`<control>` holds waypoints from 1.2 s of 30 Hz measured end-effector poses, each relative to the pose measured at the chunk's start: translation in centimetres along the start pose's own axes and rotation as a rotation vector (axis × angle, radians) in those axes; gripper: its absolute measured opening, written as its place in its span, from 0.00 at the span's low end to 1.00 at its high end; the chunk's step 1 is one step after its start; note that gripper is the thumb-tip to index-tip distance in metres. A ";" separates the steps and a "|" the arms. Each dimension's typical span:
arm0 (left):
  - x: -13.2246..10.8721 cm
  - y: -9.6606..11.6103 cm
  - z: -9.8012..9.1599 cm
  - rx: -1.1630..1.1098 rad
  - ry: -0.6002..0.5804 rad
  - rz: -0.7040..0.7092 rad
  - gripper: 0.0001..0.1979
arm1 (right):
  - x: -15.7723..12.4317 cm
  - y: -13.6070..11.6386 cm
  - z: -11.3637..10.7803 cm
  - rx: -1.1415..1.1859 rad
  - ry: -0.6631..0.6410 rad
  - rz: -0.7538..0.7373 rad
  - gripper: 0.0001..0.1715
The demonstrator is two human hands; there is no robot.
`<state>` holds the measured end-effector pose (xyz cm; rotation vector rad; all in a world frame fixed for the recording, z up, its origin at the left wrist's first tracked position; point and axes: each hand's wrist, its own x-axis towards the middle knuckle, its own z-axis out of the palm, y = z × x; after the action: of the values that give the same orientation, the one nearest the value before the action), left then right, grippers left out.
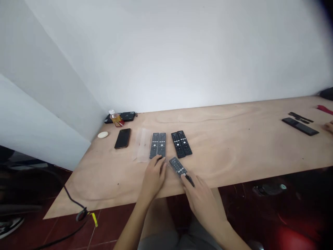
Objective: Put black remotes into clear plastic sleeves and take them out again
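My right hand (201, 198) is closed round the near end of a dark remote control (178, 166) that lies slanted on the wooden table (234, 146). My left hand (154, 177) rests flat on the table with fingers stretched out, its fingertips at the near end of a pair of grey remotes (158, 145) lying side by side. To the right of those lies a pair of black remotes (181, 143). A clear plastic sleeve (143, 144) lies left of the grey pair.
A black phone (123, 138), a white oval object (103, 134), a small bottle (115, 118) and a black box (127, 116) sit at the far left. Another person's fingers (329, 126) show at the right edge beside a long black remote (300, 126) and a red object (325, 109). A cable (75, 205) hangs off the table's left corner.
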<state>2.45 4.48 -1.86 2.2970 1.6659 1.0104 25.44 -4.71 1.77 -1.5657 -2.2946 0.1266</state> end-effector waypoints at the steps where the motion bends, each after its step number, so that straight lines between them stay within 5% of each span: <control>1: 0.1 0.2 0.0 0.008 0.000 0.004 0.16 | -0.1 -0.1 0.1 0.022 -0.007 -0.009 0.35; 7: 0.2 0.1 0.1 0.017 -0.007 0.049 0.16 | 3.1 -0.5 2.9 0.184 -0.038 -0.061 0.48; 14: 0.2 0.4 -0.4 -0.039 -0.061 0.098 0.21 | 14.2 -0.4 5.5 0.203 -0.003 -0.039 0.39; 18: 0.2 0.7 -0.6 -0.053 -0.088 0.109 0.21 | 17.1 0.1 5.5 0.168 0.046 0.006 0.34; 22: 0.2 0.7 -0.5 -0.044 -0.067 0.114 0.20 | 14.2 0.8 4.6 0.105 0.112 0.090 0.23; 27: 0.2 0.6 -0.8 -0.052 -0.011 0.108 0.18 | 5.4 2.2 3.4 0.114 0.145 0.082 0.21; 32: -0.2 1.0 -1.7 -0.070 -0.027 0.203 0.20 | -1.3 7.6 0.4 0.428 0.094 -0.020 0.21; 36: -0.2 1.2 -2.0 -0.156 -0.168 0.326 0.26 | -2.1 11.5 -1.9 0.574 -0.032 -0.009 0.30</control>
<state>2.20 3.31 0.20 2.5167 1.1331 0.9319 36.94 -2.46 -0.14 -1.2533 -2.0308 0.7390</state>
